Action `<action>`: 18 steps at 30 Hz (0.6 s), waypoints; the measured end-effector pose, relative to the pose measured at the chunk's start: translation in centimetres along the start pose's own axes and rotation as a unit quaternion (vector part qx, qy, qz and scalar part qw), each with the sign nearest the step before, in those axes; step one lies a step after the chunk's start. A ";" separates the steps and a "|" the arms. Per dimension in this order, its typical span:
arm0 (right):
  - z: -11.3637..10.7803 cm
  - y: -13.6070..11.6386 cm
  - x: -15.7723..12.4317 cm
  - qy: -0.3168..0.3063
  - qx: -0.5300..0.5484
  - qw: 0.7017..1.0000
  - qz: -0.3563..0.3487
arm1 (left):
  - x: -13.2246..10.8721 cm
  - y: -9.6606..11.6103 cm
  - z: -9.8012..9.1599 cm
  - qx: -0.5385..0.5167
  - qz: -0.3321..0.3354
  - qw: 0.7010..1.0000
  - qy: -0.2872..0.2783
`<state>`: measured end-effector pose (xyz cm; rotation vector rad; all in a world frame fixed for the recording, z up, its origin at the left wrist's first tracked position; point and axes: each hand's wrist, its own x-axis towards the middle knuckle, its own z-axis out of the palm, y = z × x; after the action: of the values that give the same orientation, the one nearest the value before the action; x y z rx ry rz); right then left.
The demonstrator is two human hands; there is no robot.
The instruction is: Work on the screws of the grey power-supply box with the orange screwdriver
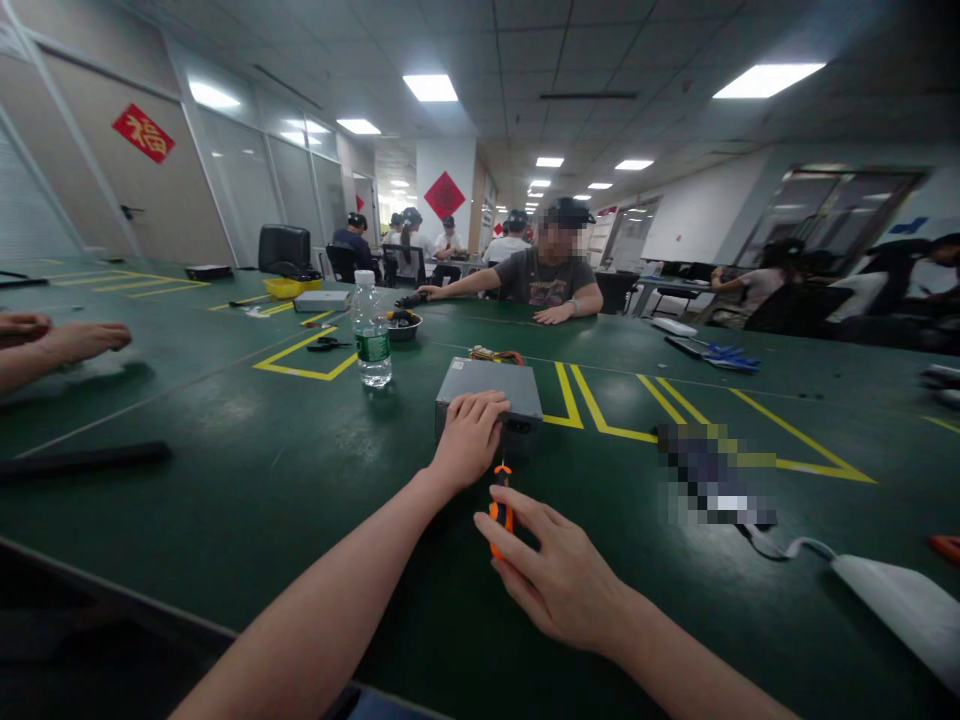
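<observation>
A grey metal computer power supply [491,378] sits on the green table in front of me, its bundle of coloured wires [499,355] coming out at the far side. My left hand [474,432] lies over its near left edge, fingers wrapped onto the top and front. Between the fingers and thumb of my right hand [551,560] is an orange and black screwdriver [501,515]. Its shaft points away from me, up to the near face of the power supply. Whether the tip sits in a screw is too small to tell.
A water bottle [372,335] stands left of the power supply, with a metal bowl [405,325] behind it. A blurred dark object [709,475] with a white cable lies on the right. Opposite sits a person [551,270]; another person's hands [71,340] are at the left.
</observation>
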<state>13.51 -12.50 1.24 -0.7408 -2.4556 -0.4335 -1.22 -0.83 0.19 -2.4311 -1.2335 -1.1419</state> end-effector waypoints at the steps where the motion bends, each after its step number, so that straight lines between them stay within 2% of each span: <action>1: 0.1 0.1 0.0 0.009 -0.010 1.000 -0.005 | 0.0 0.0 0.0 0.000 0.000 1.000 0.000; 6: 0.6 1.1 -0.5 0.085 -0.046 0.995 0.013 | 0.0 0.1 0.0 0.001 -0.001 1.000 0.003; 10: 1.0 0.7 -0.5 0.060 -0.081 0.995 0.022 | 0.1 0.2 0.0 0.002 -0.002 1.000 0.001; 13: 1.1 0.2 -0.1 0.049 -0.138 0.989 -0.004 | 0.1 0.1 0.0 0.001 -0.002 1.000 0.001; 15: 0.8 0.0 0.2 0.063 -0.180 0.982 -0.011 | 0.0 0.2 0.0 -0.002 -0.002 1.000 0.002; 18: 0.1 0.2 0.8 0.097 -0.226 0.969 0.023 | 0.0 0.2 0.0 -0.006 -0.005 1.000 0.002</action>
<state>13.06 -11.95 1.64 -0.8844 -2.1720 -1.0184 -1.03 -0.94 0.23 -2.4325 -1.2427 -1.1593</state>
